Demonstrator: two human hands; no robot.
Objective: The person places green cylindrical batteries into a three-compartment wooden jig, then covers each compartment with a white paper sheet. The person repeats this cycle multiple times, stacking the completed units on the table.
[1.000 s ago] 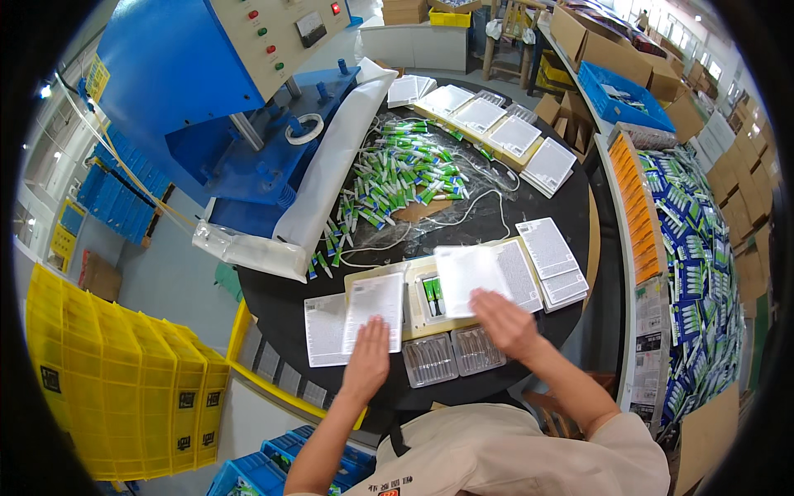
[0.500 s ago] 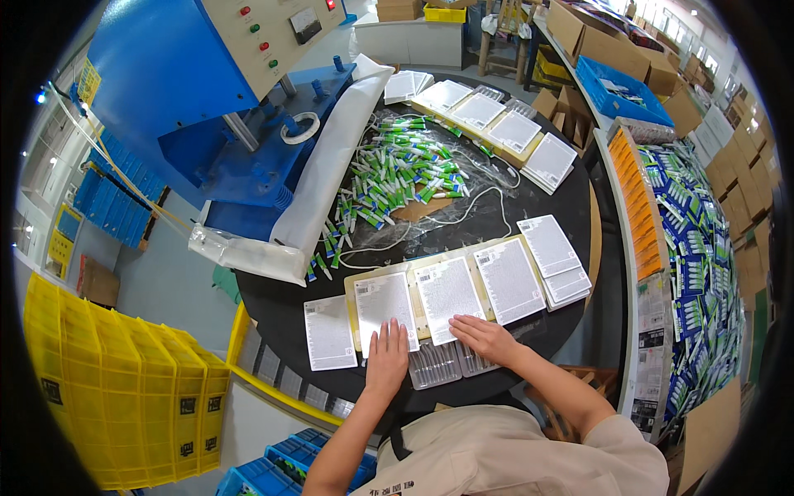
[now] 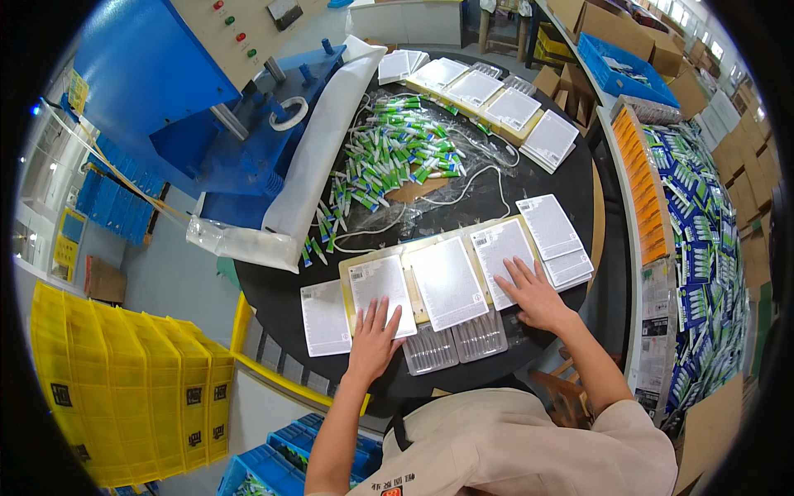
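Observation:
My left hand (image 3: 375, 337) lies with fingers spread on the lower part of a white printed card (image 3: 382, 285). Fingers apart, my right hand (image 3: 531, 296) rests on another printed card (image 3: 499, 248) to the right. Between them a third card (image 3: 447, 281) lies untouched. All three sit in a row on a pale yellow tray-like fixture (image 3: 418, 309). Clear plastic blister trays (image 3: 430, 350) stick out below the fixture's near edge. A loose card (image 3: 326, 318) lies at the left end, and a stack of cards (image 3: 552, 231) at the right end.
A heap of small green-and-white tubes (image 3: 397, 153) lies mid-table with a white cord (image 3: 471, 192). A second fixture with cards (image 3: 475, 89) stands at the far side. A blue press machine (image 3: 157, 83) is at left, yellow crates (image 3: 124, 388) lower left, packed blister cards (image 3: 703, 264) at right.
My right hand has moved right, from the middle card to the right card, and its fingers have spread. My left hand stays on the left card, fingers wider apart.

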